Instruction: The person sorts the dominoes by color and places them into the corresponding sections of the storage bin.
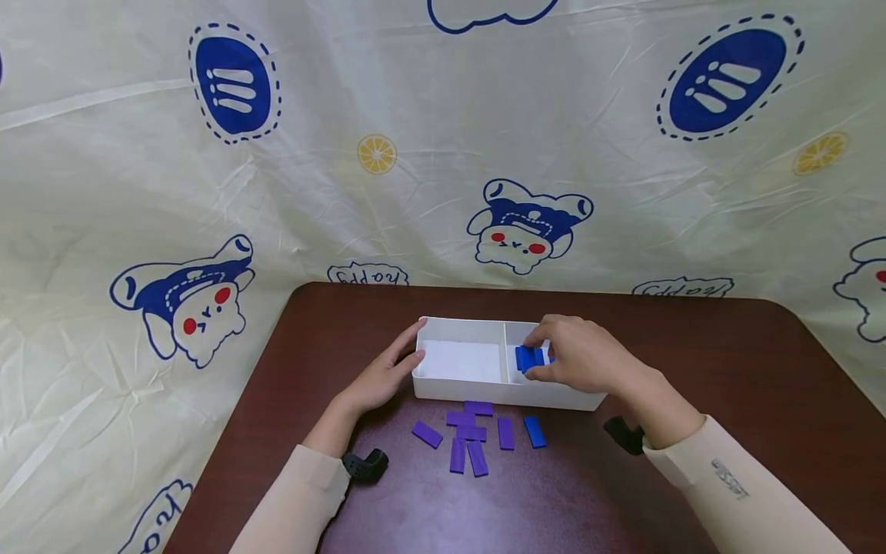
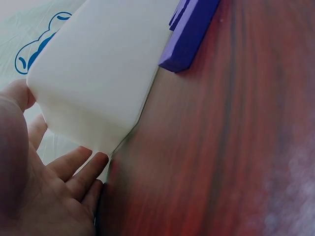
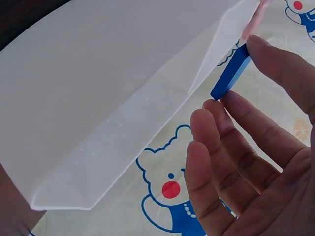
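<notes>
A white two-compartment box (image 1: 457,391) sits on the table. Over its right-hand compartment my right hand (image 1: 588,354) pinches a blue block (image 3: 231,71) between thumb and fingertip; the other fingers curve loosely below. In the head view, blue pieces (image 1: 529,358) show between these fingers, and part of that compartment is hidden behind the hand. My left hand (image 1: 381,377) rests against the box's left end, fingers spread and tips touching the end wall (image 2: 83,125). Several purple blocks (image 1: 506,433) lie on the table in front of the box, with one blue block (image 1: 534,432) at their right.
The brown table (image 1: 554,508) has rounded far corners. Behind it hangs a pale printed sheet (image 1: 429,223) with blue cartoon figures. Black straps (image 1: 367,466) sit at both wrists, below light sleeves (image 1: 747,492).
</notes>
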`<move>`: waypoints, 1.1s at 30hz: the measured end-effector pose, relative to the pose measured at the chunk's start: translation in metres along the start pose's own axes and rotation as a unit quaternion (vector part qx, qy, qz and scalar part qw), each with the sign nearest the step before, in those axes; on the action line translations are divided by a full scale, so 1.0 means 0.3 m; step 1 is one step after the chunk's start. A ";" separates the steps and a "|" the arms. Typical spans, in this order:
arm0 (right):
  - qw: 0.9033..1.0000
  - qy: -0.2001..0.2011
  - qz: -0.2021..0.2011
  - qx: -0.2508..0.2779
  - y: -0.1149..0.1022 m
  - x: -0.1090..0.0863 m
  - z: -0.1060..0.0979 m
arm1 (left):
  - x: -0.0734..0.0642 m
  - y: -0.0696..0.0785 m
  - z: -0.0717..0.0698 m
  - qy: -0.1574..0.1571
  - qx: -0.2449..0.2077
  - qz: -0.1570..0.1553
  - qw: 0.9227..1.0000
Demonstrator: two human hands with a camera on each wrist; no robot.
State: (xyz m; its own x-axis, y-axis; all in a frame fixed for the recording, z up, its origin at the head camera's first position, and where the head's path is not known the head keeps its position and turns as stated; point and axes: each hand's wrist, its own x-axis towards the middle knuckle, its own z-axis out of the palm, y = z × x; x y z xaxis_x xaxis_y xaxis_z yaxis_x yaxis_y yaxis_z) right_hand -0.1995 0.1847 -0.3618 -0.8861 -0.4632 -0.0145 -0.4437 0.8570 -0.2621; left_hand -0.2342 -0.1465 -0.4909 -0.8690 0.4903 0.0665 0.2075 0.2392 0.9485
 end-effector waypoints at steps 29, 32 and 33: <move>0.999 -0.003 0.036 0.020 0.058 0.080 0.079 | 0.000 -0.009 -0.001 0.004 0.012 0.001 1.000; 0.999 -0.004 0.040 0.020 0.063 0.084 0.089 | -0.001 -0.007 0.000 0.002 0.012 -0.001 1.000; 0.999 -0.005 0.039 0.020 0.065 0.086 0.092 | -0.001 -0.007 0.000 0.002 0.011 -0.002 1.000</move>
State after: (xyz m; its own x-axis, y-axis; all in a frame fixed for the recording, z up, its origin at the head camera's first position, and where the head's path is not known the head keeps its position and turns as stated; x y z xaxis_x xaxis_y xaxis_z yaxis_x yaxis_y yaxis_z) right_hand -0.2274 0.1831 -0.3939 -0.9164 -0.3977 -0.0453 -0.3676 0.8810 -0.2979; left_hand -0.2343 -0.1470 -0.4929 -0.8711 0.4869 0.0645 0.2146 0.2591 0.9417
